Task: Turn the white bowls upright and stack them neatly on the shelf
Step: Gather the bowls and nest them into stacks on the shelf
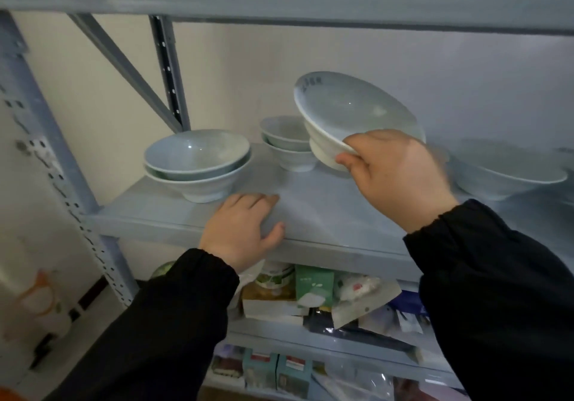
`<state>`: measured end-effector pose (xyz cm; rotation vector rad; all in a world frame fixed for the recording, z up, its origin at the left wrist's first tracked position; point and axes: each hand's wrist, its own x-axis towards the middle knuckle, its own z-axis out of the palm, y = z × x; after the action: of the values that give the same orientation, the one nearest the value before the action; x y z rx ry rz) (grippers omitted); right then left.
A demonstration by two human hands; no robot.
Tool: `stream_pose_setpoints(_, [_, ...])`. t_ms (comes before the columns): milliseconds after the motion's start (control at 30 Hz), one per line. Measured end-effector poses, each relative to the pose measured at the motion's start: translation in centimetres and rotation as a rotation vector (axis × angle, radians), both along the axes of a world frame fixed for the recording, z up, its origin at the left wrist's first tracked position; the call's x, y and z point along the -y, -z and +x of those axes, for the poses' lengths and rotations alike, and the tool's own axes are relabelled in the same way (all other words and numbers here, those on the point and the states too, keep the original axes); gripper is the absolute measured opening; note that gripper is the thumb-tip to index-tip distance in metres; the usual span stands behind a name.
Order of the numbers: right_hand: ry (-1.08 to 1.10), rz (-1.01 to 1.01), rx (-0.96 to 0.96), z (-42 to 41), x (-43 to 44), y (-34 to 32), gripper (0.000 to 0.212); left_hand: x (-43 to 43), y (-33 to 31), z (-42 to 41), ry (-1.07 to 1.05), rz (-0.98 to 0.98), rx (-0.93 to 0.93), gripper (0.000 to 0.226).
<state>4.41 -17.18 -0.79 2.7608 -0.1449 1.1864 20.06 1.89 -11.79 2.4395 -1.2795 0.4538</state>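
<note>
1. Two large white bowls [198, 164] sit nested and upright at the left of a grey metal shelf [326, 214]; the top one is empty inside.
2. The left hand [242, 233], in a black sleeve [161, 323], rests palm-down on the shelf's front edge just beside that stack, its fingers [264, 202] laid flat and close together, holding nothing.
3. Two small white bowls [287, 143] stand nested and upright farther back, near the shelf's middle, the top one apparently empty.
4. The right hand [394, 177] holds a large white bowl [354, 115] above the shelf, tilted with its empty opening facing up and toward the viewer. The thumb [344, 160] presses under the bowl near its foot, and the other fingers curl over the near rim.
5. Another large white bowl [506, 171] sits upright at the far right of the shelf, blurred.
6. The lower shelf [279, 329] is crowded with packets and boxes [316, 289], their labels unreadable.
</note>
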Motion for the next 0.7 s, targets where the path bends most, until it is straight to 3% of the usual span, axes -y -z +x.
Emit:
stream_pose_setpoints(267, [-0.133,0.017,-0.039,10.7,-6.5,-0.8,0.025,-7.4,-2.4,0.0,0.022,-0.138,0.102,0.053])
stream_pose_setpoints(567, [-0.142,0.055,-0.336,18.8,-11.4,1.6,0.025,-15.3,-2.7,2.4,-0.091,-0.137,0.112,0.053])
stream_pose_setpoints(700, [-0.166,0.217,-0.385,19.9,-11.6,2.3,0.019,-16.5,-1.9,3.1,-0.144,-0.119,0.088,0.054])
